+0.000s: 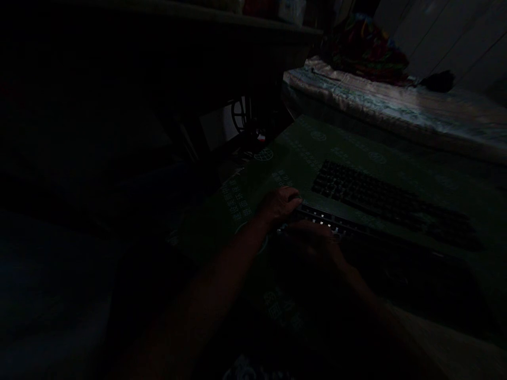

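Note:
The picture is very dark. A black keyboard lies on the green printed surface, and small bright openings show in its upper left part. My left hand is closed at the keyboard's far left corner, with its thumb and fingers curled against the edge. Stretched across the left part of the keyboard, my right hand reaches close to the left one. Shadow hides its fingertips, so I cannot tell what they hold. Just beyond the keyboard, black keys lie in keyboard rows.
The green surface carries pale lettering and globe marks. Behind it is a bed-like ledge with a patterned cloth and a heap of colourful fabric. A dark table edge overhangs at upper left, with a spoked wheel below.

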Demonstrator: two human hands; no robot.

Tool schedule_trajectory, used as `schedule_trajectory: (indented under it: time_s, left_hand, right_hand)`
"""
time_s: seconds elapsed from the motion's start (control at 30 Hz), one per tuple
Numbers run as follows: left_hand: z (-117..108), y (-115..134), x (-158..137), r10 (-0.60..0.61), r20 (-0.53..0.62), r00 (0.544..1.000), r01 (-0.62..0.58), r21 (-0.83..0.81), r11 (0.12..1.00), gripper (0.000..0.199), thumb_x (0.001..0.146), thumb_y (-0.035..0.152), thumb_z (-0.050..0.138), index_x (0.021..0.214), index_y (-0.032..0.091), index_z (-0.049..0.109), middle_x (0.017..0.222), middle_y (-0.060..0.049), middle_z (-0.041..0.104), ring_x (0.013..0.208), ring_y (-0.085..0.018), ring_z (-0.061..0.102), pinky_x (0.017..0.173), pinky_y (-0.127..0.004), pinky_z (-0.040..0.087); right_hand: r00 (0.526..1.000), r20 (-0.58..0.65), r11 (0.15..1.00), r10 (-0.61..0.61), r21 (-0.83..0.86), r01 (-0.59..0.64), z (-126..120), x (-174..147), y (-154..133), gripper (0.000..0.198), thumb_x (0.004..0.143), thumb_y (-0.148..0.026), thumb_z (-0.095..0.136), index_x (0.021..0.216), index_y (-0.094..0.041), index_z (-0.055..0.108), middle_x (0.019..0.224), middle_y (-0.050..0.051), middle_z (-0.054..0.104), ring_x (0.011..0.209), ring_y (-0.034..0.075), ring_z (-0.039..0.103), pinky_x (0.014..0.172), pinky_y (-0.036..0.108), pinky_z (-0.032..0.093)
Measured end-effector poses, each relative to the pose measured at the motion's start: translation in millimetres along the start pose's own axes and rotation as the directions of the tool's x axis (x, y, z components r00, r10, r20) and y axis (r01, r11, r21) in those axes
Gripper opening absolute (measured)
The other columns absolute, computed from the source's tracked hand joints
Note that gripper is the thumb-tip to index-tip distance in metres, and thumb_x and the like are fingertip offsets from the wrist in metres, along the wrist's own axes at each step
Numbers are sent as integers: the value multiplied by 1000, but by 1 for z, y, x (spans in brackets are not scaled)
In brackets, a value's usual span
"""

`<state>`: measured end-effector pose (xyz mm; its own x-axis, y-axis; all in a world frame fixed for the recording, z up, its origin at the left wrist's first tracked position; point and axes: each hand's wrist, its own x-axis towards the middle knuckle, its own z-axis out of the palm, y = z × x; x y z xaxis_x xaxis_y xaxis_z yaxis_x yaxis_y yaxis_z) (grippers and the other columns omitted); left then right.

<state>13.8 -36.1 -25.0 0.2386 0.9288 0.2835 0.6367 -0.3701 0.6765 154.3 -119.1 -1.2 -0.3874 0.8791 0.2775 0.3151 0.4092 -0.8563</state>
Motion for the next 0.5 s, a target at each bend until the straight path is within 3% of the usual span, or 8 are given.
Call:
schedule_trajectory:
  time_s: [0.17,0.37,0.5]
  left_hand:
    - [1,-1,-1,6,-1,1000,-6,-2,1000,21,80,32,54,91,19,66,92,-3,66,85,-15,62,78,-26,47]
    - [1,-1,0,14,4,1000,-14,4,1000,22,80,33,53,92,19,66,93,-3,66,86,-16,62,79,-28,47]
    - [0,0,-1,13,10,1000,-13,5,1000,23,80,33,52,92,19,66,94,-4,66,86,-17,62,79,-28,47]
  right_hand:
    - [999,42,992,23,-122,-18,-4,2,-4,16,75,-16,54,76,-18,69,73,5,72,62,16,65,58,25,50]
    - [999,-19,998,40,-52,-41,-4,2,-2,13,73,-18,57,76,-18,69,77,6,73,67,19,67,62,28,52]
    - [998,47,994,52,-97,-47,-7,2,-2,15,74,-17,55,77,-18,70,76,6,73,66,19,67,61,27,51]
